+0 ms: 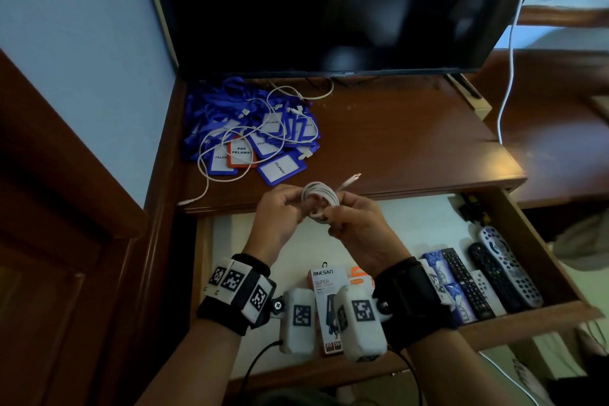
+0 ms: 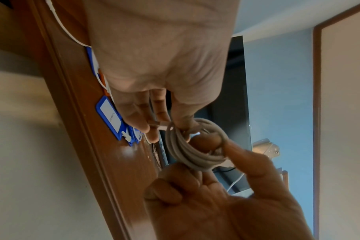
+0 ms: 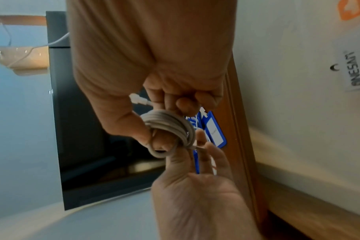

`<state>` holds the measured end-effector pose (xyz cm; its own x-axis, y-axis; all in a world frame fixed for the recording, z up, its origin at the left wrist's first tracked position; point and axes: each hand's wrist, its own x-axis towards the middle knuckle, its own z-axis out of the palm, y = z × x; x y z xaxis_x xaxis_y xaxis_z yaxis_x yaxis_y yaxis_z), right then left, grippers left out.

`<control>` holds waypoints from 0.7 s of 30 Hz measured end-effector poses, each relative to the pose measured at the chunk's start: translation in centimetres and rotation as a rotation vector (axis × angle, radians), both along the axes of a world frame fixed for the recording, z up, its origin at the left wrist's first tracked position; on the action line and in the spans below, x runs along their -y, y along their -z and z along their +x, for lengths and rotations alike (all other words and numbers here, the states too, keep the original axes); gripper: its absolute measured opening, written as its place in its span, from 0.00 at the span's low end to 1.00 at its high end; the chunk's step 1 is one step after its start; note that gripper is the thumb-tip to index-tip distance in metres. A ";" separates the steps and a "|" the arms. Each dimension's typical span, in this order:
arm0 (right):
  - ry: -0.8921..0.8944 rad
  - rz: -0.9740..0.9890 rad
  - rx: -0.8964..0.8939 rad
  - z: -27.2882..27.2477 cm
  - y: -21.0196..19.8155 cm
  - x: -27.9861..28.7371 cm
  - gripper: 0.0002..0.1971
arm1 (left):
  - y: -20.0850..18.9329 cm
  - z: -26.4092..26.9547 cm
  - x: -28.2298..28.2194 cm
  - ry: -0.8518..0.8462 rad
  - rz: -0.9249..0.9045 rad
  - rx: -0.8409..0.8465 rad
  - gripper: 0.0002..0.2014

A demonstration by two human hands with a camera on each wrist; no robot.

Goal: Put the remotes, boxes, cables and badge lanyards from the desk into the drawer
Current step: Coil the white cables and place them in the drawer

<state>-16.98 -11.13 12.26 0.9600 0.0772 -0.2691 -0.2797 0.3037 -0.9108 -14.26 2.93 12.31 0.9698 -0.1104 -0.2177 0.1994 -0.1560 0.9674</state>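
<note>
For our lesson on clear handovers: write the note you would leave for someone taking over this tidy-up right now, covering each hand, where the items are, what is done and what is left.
Left hand: its grip is on the coiled white cable, held above the drawer's front edge.
Right hand: also grips the coil; one plug end sticks out past it.
Done: remotes and boxes already lie in the open drawer.
Left: place this coil in the drawer, then gather the loose white cables tangled over the pile of blue badge lanyards at the desk's back left, and move cables and lanyards in too.
</note>
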 end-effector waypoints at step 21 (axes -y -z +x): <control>0.214 -0.235 -0.171 -1.0 0.3 1.5 0.02 | 0.2 -0.3 1.6 -0.162 0.399 0.237 0.06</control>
